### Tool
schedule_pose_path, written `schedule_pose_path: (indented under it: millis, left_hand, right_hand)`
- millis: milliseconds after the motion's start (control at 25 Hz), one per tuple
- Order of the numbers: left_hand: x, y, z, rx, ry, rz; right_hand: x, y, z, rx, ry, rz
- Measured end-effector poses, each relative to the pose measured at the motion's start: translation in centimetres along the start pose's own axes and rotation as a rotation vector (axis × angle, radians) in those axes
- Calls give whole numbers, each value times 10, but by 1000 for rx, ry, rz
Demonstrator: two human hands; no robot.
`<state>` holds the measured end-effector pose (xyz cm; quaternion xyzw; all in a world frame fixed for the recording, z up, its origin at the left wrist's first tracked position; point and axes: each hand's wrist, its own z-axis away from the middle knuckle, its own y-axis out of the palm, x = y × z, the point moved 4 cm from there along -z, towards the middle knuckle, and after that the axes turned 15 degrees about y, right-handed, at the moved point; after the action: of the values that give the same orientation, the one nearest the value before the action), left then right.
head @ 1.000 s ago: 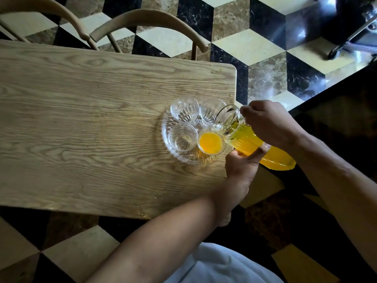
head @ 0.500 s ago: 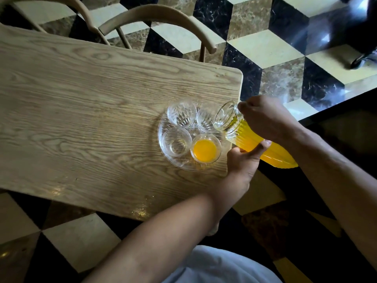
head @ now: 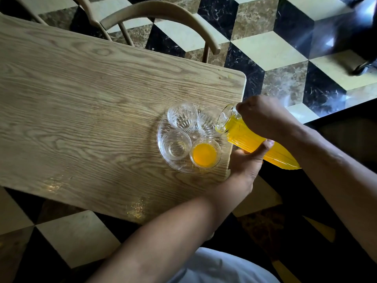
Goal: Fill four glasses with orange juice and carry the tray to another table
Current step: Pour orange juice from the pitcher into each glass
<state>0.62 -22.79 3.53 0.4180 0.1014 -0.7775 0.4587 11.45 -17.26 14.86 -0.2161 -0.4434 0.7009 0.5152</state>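
1. While a chair (head: 163, 13) stands at the frame's top, the table (head: 81, 99) bears a glass tray (head: 163, 160) at centre right.
2. One glass (head: 205, 155) holds juice; three are empty.
3. Right hand (head: 263, 117) grips the tilted pitcher (head: 251, 139); left hand (head: 248, 160) cups it beneath.

It looks like a dining room at home. A wooden table (head: 81, 99) stands on patterned marble floor (head: 265, 48), with curved-back chairs (head: 159, 13) beside.

1. One view only, worn on the person's head, looking steeply down and forward.
2. It sits close above the wooden surface (head: 81, 111), whose corner lies toward 1 o'clock.
3. The wide lens takes in the tiled floor (head: 271, 52) from 12 to 3 o'clock, and both forearms entering from 5 o'clock.
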Motion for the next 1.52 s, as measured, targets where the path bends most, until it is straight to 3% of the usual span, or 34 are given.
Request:
schedule_pose_path:
  millis: [400, 720, 1520]
  left_hand:
    - [0, 6, -2, 11, -4, 62]
    - [6, 8, -4, 9, -34, 151]
    - [7, 12, -5, 24, -76, 144]
  right_hand:
    - [6, -1, -8, 31, 2, 80]
    - [4, 5, -11, 27, 37, 7]
    - [7, 1, -11, 25, 66, 14]
